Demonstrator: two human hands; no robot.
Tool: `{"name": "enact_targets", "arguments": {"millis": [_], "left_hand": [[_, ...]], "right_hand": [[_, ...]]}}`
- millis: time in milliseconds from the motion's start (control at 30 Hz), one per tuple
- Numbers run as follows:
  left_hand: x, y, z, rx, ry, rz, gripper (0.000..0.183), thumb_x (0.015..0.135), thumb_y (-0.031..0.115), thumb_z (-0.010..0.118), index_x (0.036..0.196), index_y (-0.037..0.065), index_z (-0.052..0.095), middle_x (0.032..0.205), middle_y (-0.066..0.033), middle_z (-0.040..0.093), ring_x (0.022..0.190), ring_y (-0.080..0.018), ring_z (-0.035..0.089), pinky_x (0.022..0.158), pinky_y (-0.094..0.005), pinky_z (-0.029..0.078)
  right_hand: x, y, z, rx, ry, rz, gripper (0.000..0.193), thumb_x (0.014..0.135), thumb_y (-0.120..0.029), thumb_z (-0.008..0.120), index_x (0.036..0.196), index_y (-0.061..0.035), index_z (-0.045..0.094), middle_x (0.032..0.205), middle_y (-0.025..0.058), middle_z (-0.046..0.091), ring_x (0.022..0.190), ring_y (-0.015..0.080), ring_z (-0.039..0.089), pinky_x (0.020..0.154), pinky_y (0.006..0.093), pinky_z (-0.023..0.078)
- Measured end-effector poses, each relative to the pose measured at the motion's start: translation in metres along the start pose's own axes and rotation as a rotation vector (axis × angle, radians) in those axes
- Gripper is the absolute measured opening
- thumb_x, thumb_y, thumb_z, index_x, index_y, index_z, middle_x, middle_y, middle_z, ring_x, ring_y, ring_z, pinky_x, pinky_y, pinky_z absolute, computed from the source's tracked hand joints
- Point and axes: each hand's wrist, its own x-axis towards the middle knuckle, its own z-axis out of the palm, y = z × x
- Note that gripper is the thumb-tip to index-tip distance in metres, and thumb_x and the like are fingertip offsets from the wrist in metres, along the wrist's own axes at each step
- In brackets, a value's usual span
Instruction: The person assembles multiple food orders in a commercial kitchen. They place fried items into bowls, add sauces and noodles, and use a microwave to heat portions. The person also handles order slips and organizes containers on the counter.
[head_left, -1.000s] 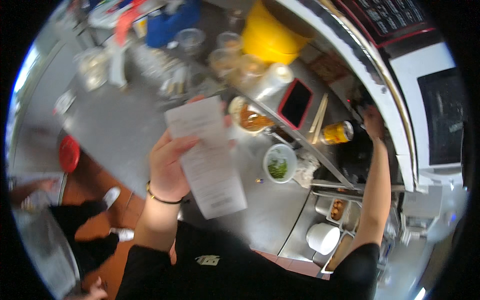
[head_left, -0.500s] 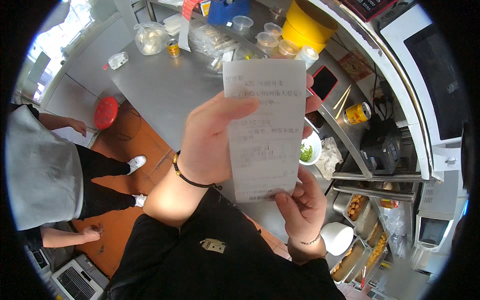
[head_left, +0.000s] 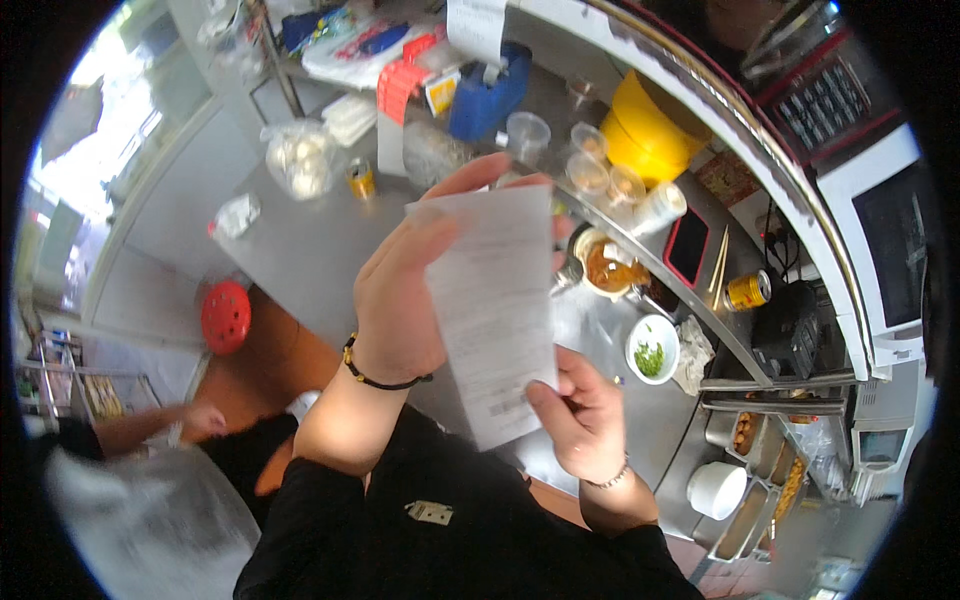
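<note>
A long white printed paper slip (head_left: 492, 310) is held up in front of me, slightly tilted. My left hand (head_left: 405, 290) grips its upper left part, with the thumb across the front and other fingers behind it. At the lower right corner, my right hand (head_left: 588, 420) pinches the slip between thumb and fingers. Behind the paper is a steel counter (head_left: 290, 240). To its right sit a bowl of reddish-brown food (head_left: 612, 266) and a white bowl (head_left: 634, 338) holding chopped greens. The print is blurred.
A steel shelf carries a yellow bucket (head_left: 650, 130), plastic tubs (head_left: 588, 172), a red-edged phone (head_left: 687, 245), chopsticks (head_left: 720, 265) and a can (head_left: 748, 290). White bowls (head_left: 717, 490) stand near food trays at right. A red stool (head_left: 226, 316) and another person's hand (head_left: 205, 418) are left.
My view has shifted, with the counter items now lower and further right. The slip has tilted, its lower end towards the right. The other person has moved lower in view, with one arm extended.
</note>
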Motion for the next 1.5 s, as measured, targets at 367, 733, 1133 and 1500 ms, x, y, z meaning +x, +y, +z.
{"name": "enact_targets", "arguments": {"millis": [367, 733, 1133, 1500], "left_hand": [[0.088, 0.17, -0.115, -0.122, 0.028, 0.002, 0.057, 0.093, 0.009, 0.046, 0.146, -0.008, 0.034, 0.143, -0.0282, 0.047, 0.128, -0.0398, 0.054, 0.105, -0.0554, 0.047], [0.119, 0.221, -0.122, -0.222, -0.24, -0.179, 0.065, 0.094, 0.003, 0.039, 0.154, -0.006, 0.015, 0.155, -0.0346, 0.023, 0.142, -0.0456, 0.034, 0.114, -0.0652, 0.03], [0.121, 0.216, -0.127, -0.18, -0.272, -0.148, 0.064, 0.094, 0.004, 0.04, 0.152, -0.01, 0.015, 0.154, -0.0351, 0.025, 0.141, -0.0432, 0.037, 0.114, -0.0606, 0.035], [0.109, 0.207, -0.106, -0.167, -0.302, -0.144, 0.066, 0.092, 0.004, 0.041, 0.152, -0.009, 0.017, 0.153, -0.0335, 0.03, 0.14, -0.0423, 0.04, 0.112, -0.0601, 0.038]], "right_hand": [[0.362, 0.024, 0.037, -0.099, 0.485, 0.15, 0.041, 0.096, -0.039, 0.065, 0.113, -0.0024, 0.058, 0.071, 0.0051, 0.062, 0.058, 0.012, 0.06, 0.052, 0.0262, 0.049], [0.43, 0.061, 0.017, 0.409, 0.306, 0.424, 0.015, 0.093, -0.02, 0.069, 0.094, -0.0062, 0.063, 0.059, -0.001, 0.047, 0.045, 0.011, 0.039, 0.047, 0.0285, 0.039], [0.409, 0.061, 0.044, -0.084, 0.38, 0.245, 0.016, 0.089, -0.019, 0.068, 0.093, -0.0034, 0.066, 0.069, 0.0073, 0.055, 0.059, 0.0206, 0.049, 0.057, 0.0343, 0.044], [0.379, 0.08, 0.068, -0.834, 0.677, -0.061, 0.019, 0.085, -0.018, 0.068, 0.091, -0.0008, 0.068, 0.079, 0.0149, 0.062, 0.072, 0.0295, 0.059, 0.066, 0.0397, 0.049]]}}
